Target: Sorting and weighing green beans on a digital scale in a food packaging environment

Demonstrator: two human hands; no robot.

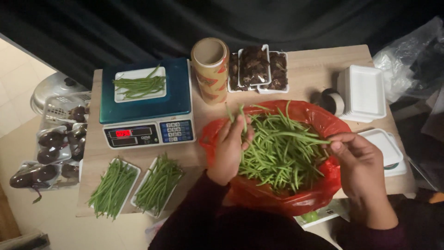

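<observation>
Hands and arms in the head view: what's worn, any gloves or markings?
Both hands are bare: no gloves, and no rings, watch or markings that the view shows. The left hand comes out of a long dark maroon sleeve that reaches the wrist. The right hand has a sleeve of the same dark maroon, ending a little further up the forearm. The fabric looks plain, without a visible pattern.

Wooden table (319, 69), scale (147, 111), red bag (277, 194), bean trays (134, 187)

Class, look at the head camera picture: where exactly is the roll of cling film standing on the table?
The roll of cling film stands upright near the table's far edge, around the middle, between the weighing scale on its left and the trays of dark dried food on its right.
</observation>
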